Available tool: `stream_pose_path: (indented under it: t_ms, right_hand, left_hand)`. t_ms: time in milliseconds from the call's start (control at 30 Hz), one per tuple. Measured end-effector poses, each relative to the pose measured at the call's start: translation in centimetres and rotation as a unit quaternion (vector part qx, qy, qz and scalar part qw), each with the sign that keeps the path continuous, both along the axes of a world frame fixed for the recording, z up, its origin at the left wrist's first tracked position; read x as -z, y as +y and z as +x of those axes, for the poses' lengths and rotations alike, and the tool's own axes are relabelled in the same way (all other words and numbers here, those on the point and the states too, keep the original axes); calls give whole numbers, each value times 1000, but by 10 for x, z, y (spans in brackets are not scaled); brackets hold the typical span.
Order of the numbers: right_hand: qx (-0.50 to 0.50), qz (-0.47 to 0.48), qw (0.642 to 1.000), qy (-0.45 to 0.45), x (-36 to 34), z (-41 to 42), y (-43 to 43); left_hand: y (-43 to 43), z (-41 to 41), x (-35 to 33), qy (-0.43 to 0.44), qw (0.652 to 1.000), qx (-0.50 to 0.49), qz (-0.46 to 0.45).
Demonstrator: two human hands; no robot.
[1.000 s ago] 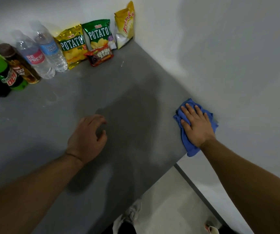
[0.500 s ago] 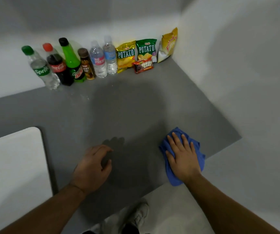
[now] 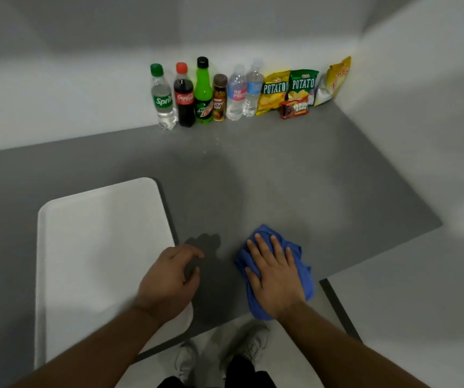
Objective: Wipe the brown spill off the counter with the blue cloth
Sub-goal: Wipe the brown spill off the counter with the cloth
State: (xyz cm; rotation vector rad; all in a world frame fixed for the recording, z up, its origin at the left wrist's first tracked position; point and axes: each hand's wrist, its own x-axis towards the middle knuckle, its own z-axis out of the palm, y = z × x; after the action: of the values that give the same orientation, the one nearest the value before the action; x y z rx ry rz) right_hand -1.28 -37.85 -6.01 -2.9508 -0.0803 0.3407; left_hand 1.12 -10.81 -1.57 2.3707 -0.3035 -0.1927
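The blue cloth (image 3: 305, 273) lies crumpled on the grey counter (image 3: 323, 169), close to its front edge. My right hand (image 3: 274, 278) presses flat on the cloth with fingers spread, covering most of it. My left hand (image 3: 169, 281) rests on the counter just left of it, fingers loosely curled and holding nothing, with its heel over the tray's corner. I see no brown spill on the counter. A few tiny pale droplets (image 3: 217, 141) sit in front of the bottles.
A white tray (image 3: 99, 247) lies on the counter at the left, reaching the front edge. Several drink bottles (image 3: 202, 93) and snack bags (image 3: 295, 88) line the back wall. A white side wall (image 3: 421, 121) bounds the counter on the right. My shoes (image 3: 247, 343) show below the edge.
My right hand has slid the blue cloth left along the front edge, away from the side wall. The view has pulled back and swung left, bringing in the tray. The left hand has barely moved.
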Motion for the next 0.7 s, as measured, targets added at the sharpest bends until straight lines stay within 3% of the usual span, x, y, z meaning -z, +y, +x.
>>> stream_pose_path:
  t_ms: [367,467,567,700]
  right_hand:
    - [-113,17,993,21,-5,-24,76]
    - [-146,119,981,43,-18,-25,71]
    - [-97,273,956,50,-39,-21,52]
    - [-11,158,987,4,-50,-17,21]
  left_hand:
    - [40,-13,10,35,999,23,-10]
    - [30,-9,8,27,999,23,-7]
    - [19,0,2,36,999,20,14]
    - [-5,19,-8,18,992,51,113]
